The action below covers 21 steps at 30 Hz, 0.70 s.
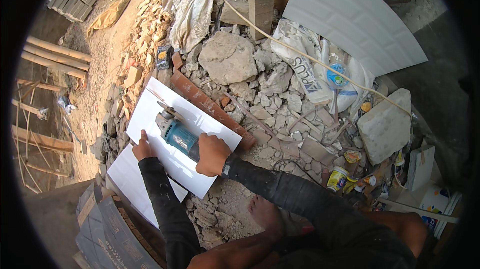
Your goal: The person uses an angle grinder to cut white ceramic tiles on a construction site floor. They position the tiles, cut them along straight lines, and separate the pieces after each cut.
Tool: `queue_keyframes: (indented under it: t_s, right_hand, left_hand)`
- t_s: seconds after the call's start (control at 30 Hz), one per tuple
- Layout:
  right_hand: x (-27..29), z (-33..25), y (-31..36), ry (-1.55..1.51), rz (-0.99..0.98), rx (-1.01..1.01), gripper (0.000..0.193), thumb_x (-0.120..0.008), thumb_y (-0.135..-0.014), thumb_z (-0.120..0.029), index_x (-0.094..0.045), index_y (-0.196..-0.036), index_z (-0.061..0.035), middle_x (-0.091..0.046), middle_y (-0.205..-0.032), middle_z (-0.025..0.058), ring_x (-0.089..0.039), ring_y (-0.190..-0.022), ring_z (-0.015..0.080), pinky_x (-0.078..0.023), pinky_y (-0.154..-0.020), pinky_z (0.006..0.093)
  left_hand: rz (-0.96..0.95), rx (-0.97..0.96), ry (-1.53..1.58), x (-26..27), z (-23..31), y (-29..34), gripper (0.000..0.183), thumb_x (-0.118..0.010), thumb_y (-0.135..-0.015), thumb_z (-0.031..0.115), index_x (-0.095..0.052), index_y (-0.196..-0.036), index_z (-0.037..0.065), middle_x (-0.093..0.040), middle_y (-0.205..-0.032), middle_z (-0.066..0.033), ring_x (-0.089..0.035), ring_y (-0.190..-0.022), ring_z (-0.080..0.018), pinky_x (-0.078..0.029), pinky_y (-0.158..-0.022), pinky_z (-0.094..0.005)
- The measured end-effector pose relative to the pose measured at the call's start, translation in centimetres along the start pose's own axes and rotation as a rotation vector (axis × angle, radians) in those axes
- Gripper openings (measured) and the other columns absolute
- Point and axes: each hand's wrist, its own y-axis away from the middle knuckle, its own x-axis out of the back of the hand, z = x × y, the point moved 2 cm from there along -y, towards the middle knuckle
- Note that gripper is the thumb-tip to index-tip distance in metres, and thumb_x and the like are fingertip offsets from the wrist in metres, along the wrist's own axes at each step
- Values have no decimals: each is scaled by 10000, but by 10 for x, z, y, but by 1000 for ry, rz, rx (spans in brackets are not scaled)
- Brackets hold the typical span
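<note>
My right hand [212, 154] is closed around the rear body of a teal angle grinder [181, 137]. The grinder lies over a glossy white tile [222, 139], its disc [170, 110] toward the tile's far left part. Whether the disc touches the tile, I cannot tell. My left hand [143, 148] grips the tile's left edge, one finger stretched along it. Under and nearer than this tile lies a second white tile [131, 175], partly covered by my left forearm.
A reddish-brown bar [192, 91] runs along the tile's far side. Broken concrete [228, 58] and rubble spread beyond. A pale cable [295, 51] crosses white sacks [305, 66]. A large white panel [350, 19] leans at far right. Dark cardboard boxes [112, 234] stand near left; a yellow can [338, 179] lies right.
</note>
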Motion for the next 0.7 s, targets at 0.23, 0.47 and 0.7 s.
queue_keyframes:
  t_s: [0.23, 0.47, 0.7]
  right_hand:
    - [-1, 2, 2, -3, 14, -9, 576, -768, -676, -176, -517, -1120, 92, -640, -1097, 288, -670, -1017, 424, -558, -901, 457]
    - [-1, 2, 1, -8, 26, 10, 567, -762, -674, -173, -522, -1111, 98, -640, -1101, 287, -666, -1027, 420, -557, -906, 452]
    - [3, 3, 9, -4, 11, 10, 566, -759, -673, -165, -521, -1104, 113, -647, -1095, 292, -671, -1021, 426, -559, -910, 447]
  left_hand:
    - [-25, 2, -51, 2, -3, -6, 518, -732, -928, 355, -686, -1013, -154, -726, -936, -170, -664, -778, -236, -523, -719, -364]
    - [-12, 43, 13, 0, 0, -2, 500, -741, -924, 324, -671, -1047, -155, -713, -928, -155, -653, -761, -230, -517, -699, -354]
    - [-23, 20, -45, 2, 3, 3, 475, -739, -927, 303, -673, -1053, -150, -715, -937, -152, -655, -772, -225, -516, -701, -349]
